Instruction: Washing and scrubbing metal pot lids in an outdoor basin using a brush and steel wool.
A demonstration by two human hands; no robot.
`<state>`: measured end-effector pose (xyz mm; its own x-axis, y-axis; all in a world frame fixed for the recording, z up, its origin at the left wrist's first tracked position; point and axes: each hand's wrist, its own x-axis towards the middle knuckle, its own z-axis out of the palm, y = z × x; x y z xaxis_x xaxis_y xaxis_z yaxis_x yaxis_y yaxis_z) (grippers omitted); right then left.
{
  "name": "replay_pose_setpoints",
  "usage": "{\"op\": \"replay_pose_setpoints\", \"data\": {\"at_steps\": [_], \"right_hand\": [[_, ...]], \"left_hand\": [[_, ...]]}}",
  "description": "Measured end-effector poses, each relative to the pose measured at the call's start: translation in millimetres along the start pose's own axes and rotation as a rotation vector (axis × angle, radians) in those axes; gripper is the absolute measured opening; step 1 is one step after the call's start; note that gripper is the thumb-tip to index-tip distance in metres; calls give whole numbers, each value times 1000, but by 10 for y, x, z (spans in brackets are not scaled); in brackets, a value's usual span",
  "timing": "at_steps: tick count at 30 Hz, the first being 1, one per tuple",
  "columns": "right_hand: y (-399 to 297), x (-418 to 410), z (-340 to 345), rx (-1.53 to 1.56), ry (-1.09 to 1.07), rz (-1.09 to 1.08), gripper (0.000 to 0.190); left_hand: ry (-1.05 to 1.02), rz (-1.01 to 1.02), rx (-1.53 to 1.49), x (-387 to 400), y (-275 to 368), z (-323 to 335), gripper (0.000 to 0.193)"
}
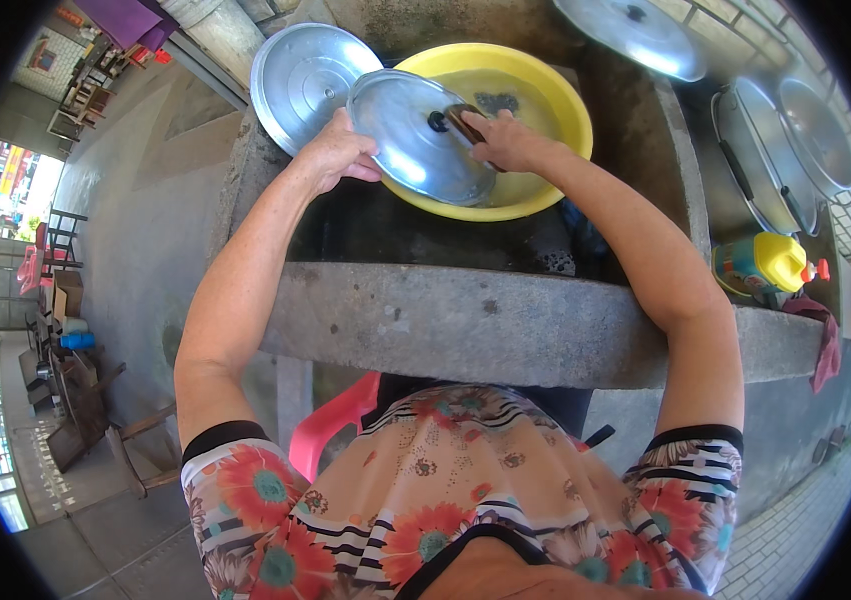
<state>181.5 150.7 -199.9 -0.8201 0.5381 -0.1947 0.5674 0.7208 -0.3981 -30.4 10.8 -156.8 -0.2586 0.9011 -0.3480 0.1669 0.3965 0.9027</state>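
My left hand (335, 154) grips the left rim of a shiny metal pot lid (406, 154) with a black knob, thumb on top. The lid is tilted, its right part over a yellow plastic basin (577, 135) of cloudy water. My right hand (513, 144) holds a brown-backed scrubbing brush (463, 121) against the lid, close to the knob. A dark clump (496, 103), possibly a scouring pad, shows in the water. The basin sits inside a concrete sink (463, 319), and my forearms reach over its front wall.
Another metal lid (294, 71) leans on the sink's left wall. To the right are a third lid (631, 37), a metal pot with black handles (759, 154), a yellow-capped detergent jug (763, 262) and a dark red cloth (819, 334). A pink plastic chair (335, 416) is beneath me.
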Motion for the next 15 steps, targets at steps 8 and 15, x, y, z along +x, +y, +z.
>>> {"op": "replay_pose_setpoints", "data": {"at_steps": [8,15], "right_hand": [[413,-67,-1,-260,-56,205,48],[255,-43,-19,-33,-124,121,51]], "left_hand": [[2,36,31,0,6,-47,50],[35,15,70,-57,50,-48,49]]}}
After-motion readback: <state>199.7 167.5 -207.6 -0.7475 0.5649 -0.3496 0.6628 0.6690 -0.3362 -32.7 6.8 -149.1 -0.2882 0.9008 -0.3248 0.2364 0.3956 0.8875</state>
